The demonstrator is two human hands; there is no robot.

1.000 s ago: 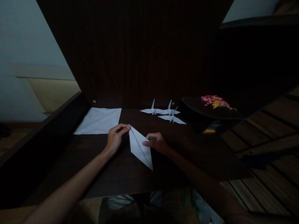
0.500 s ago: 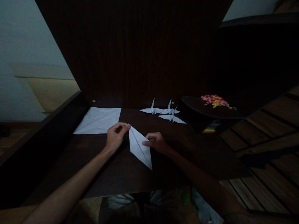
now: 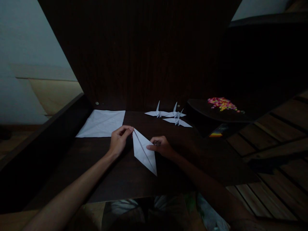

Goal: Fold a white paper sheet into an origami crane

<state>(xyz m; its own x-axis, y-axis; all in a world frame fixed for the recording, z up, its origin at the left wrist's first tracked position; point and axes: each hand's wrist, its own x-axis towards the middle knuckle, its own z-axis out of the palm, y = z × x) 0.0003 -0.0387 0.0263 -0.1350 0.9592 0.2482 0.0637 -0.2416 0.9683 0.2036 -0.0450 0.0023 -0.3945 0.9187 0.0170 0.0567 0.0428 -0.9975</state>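
A white sheet of paper folded into a long diamond [image 3: 143, 153], with a dark slit down its middle, is held between my hands over the dark tabletop [image 3: 115, 179]. My left hand [image 3: 119, 138] pinches its upper tip between thumb and fingers. On its right corner my right hand [image 3: 160, 146] closes, thumb lying on top and the fingers curled behind. Part of the paper under the right fingers is hidden. Beyond my left hand lies a creased white square of paper [image 3: 103, 123], spread flat. Several folded paper cranes, among them a front one [image 3: 177, 121], stand behind my right hand.
A pile of small colourful pieces [image 3: 222, 104], pink, yellow and red, sits on a dark curved shelf [image 3: 199, 107] at the right. A dark side board [image 3: 48, 134] edges the table on the left, and a tall dark panel [image 3: 144, 57] rises at the back.
The slit along the diamond's middle looks slightly wider near the upper tip. Both hands keep almost the same place and grip; the view has shifted very little.
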